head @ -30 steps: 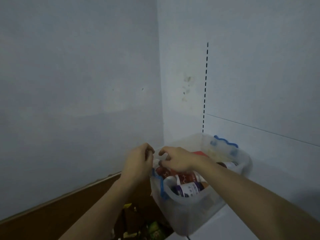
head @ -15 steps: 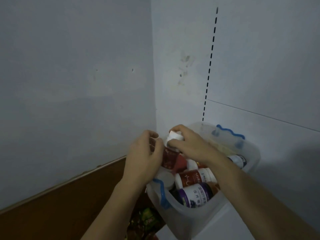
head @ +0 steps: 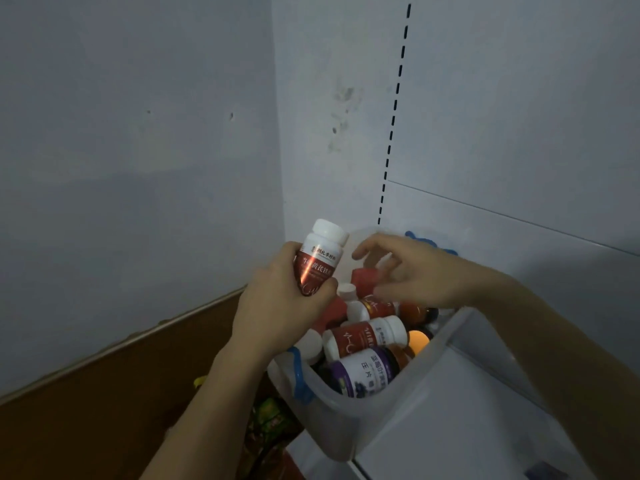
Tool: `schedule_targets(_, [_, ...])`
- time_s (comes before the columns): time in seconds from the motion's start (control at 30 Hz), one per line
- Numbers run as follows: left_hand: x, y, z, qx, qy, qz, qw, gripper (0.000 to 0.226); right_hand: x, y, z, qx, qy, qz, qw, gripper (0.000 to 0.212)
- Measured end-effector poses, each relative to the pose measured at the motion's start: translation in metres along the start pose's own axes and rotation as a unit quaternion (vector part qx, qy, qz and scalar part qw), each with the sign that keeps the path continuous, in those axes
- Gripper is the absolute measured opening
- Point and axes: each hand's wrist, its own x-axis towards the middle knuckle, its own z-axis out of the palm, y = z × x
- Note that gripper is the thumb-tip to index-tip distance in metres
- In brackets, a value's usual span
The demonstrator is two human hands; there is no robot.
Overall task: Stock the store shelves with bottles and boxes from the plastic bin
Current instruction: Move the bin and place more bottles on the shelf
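A clear plastic bin with blue handle clips sits on a white shelf in the corner, filled with several bottles. My left hand grips a red-labelled bottle with a white cap, upright and lifted above the bin's left edge. Over the bin hovers my right hand, its fingers loosely spread and holding nothing. Below it lie another red bottle and a purple-labelled bottle on their sides.
White walls meet in a corner behind the bin, with a slotted shelf upright on the right panel. A brown board runs along the lower left. Green packaged goods lie below the shelf edge.
Both hands were on the red bottle inside the bin. Now my left hand alone has raised it clear, and my right hand has let go and opened above the bin.
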Motion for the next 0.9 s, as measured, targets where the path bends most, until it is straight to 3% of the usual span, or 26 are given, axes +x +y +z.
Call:
schedule_targets(0.07, [-0.001, 0.002, 0.000, 0.005, 0.002, -0.001, 1.000, 0.040, 0.002, 0.005, 0.001, -0.134, -0.143, 0.009, 0.981, 0.046])
schedule_targets(0.13, [-0.002, 0.001, 0.000, 0.014, 0.007, -0.003, 1.000, 0.040, 0.004, 0.010, 0.010, -0.187, -0.210, 0.033, 0.959, 0.050])
schedule_targets(0.23, [-0.003, 0.000, 0.000, 0.016, 0.010, -0.008, 1.000, 0.041, 0.008, 0.020, 0.023, -0.213, -0.186, 0.033, 0.959, 0.053])
schedule_targets(0.37, [-0.002, 0.000, 0.001, -0.005, 0.011, -0.014, 1.000, 0.042, 0.001, 0.032, 0.024, -0.122, -0.144, 0.041, 0.981, 0.046])
schedule_targets(0.47, [-0.004, 0.003, 0.000, -0.015, 0.013, -0.011, 1.000, 0.039, -0.010, 0.035, 0.018, -0.004, -0.032, 0.039, 0.999, 0.024])
schedule_targets(0.6, [-0.009, 0.018, -0.009, -0.065, 0.018, 0.000, 0.998, 0.036, -0.031, 0.033, 0.014, 0.133, 0.180, 0.047, 0.974, 0.013])
schedule_targets(0.7, [-0.017, 0.041, -0.013, -0.185, -0.020, -0.011, 0.982, 0.038, -0.053, 0.034, 0.020, 0.175, 0.315, 0.027, 0.932, 0.011])
schedule_targets(0.8, [-0.032, 0.074, -0.007, -0.294, -0.072, -0.016, 0.953, 0.049, -0.078, 0.030, 0.030, 0.243, 0.394, 0.033, 0.886, 0.017])
schedule_targets(0.9, [-0.051, 0.104, 0.010, -0.359, -0.104, -0.005, 0.928, 0.039, -0.110, 0.023, 0.046, 0.248, 0.493, 0.034, 0.833, 0.026])
